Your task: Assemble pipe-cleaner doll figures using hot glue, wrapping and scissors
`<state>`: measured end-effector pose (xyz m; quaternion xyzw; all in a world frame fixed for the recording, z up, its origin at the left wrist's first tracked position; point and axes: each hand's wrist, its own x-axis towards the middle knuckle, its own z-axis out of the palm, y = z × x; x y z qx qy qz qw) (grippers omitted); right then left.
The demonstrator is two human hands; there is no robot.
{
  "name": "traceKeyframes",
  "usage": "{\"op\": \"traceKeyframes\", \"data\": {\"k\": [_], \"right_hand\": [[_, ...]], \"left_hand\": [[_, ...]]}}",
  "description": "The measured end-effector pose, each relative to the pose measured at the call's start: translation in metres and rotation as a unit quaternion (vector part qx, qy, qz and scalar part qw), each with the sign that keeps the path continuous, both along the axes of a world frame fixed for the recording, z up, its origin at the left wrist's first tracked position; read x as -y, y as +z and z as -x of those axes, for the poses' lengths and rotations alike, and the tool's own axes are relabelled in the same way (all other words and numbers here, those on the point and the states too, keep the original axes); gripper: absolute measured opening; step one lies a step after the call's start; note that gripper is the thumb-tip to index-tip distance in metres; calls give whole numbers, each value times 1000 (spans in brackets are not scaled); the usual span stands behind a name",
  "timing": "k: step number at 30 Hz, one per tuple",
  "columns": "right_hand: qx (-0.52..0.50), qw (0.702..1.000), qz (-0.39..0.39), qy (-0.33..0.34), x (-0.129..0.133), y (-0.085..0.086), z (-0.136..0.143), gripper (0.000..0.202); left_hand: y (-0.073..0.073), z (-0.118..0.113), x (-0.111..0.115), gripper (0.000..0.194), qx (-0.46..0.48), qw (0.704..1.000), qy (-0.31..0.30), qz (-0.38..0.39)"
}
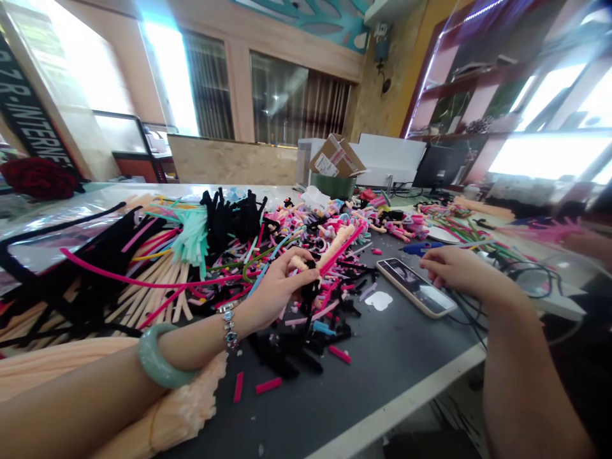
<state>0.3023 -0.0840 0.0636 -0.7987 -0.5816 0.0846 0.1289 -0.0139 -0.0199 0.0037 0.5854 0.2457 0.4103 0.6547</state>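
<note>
My left hand (282, 280), with a bracelet and a green bangle on its arm, is closed on a small fuzzy craft piece (337, 245) of cream, pink and black stems. The piece points up and to the right over a pile of cut stems (329, 299). My right hand (442, 264) is over the far edge of a phone (415, 287), beside a blue tool (421, 247). Its fingers are curled together, and what they hold, if anything, is too small to make out. A white patch (379, 300) lies left of the phone.
Bundles of mint stems (191, 239), black stems (229, 220) and beige stems lie at the left. Behind the pile stands a cardboard box (337, 156). Cables run at the right, where another person's hand (586, 245) shows. Pink scraps (268, 385) lie near the front.
</note>
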Motion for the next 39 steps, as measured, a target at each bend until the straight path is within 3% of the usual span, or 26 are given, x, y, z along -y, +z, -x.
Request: {"op": "traceKeyframes", "data": {"k": [7,15,21,32,39], "right_hand": [[17,1000,6,-12,-12,-12,-18,23],[43,999,-5,-9,-5,-3,-5,23],[69,996,-62,-7,9,10,15,24],[82,965,-247,-2,34,20,41,23],[74,950,-296,67,42,19,59,27]], "left_hand": [[-1,0,-1,34,9,1000,-23,2],[0,-1,0,35,6,1000,-26,4],[2,0,1,37,-27,1000,-4,-14],[0,1,0,29,-60,997,-6,-58],[-2,0,-1,28,-50,997,-17,-54]]}}
